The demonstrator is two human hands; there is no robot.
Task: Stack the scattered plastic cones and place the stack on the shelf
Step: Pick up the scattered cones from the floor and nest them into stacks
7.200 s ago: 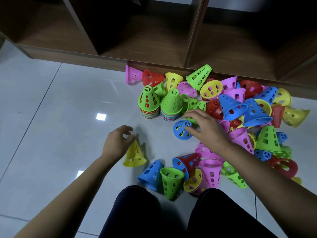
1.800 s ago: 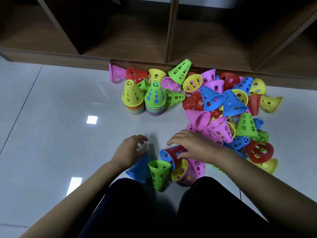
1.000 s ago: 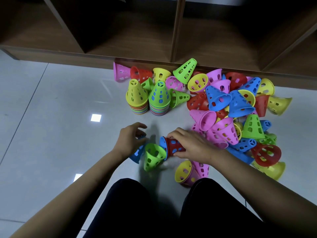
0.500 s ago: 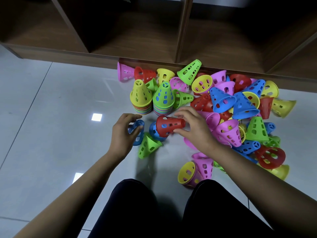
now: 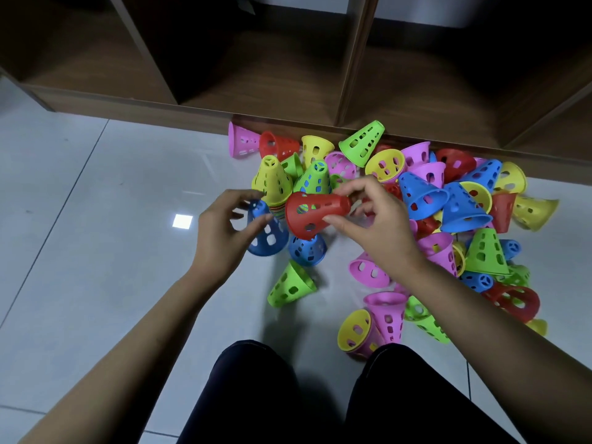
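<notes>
Right hand [image 5: 374, 232]: fingers and thumb curled round the narrow end of a red cone [image 5: 315, 213], held on its side off the floor, wide mouth facing left. Left hand [image 5: 221, 238]: thumb and fingers pinch a blue cone [image 5: 267, 233] near its tip, wide end down; cannot tell whether its base touches the floor. Red cone's mouth rim sits just beside the blue cone, the two overlapping in view. Directly under the red cone a second blue cone [image 5: 307, 253] lies on the tiled floor [image 5: 96, 283]. Nearer the person, a green cone [image 5: 290, 285] lies on its side, apart from the others. Just beyond the hands, two upright stacks side by side: a yellow-topped stack [image 5: 272, 181] on the left, a green-topped stack [image 5: 315, 179] on the right, lower layers partly hidden by the hands and held cones. To the right, a loose pile of cones [image 5: 448, 203] in pink, yellow, blue, red and green, running from the shelf's front edge back toward the person. A pink cone [image 5: 243, 142] on its side marks the pile's left end, against the base of the wooden shelf [image 5: 160, 107], which runs along the floor's far edge with open bottom compartments. A yellow cone [image 5: 355, 328] and another pink one [image 5: 384, 315] lie touching beside the right knee; dark trousers [image 5: 256, 395] at the near edge.
</notes>
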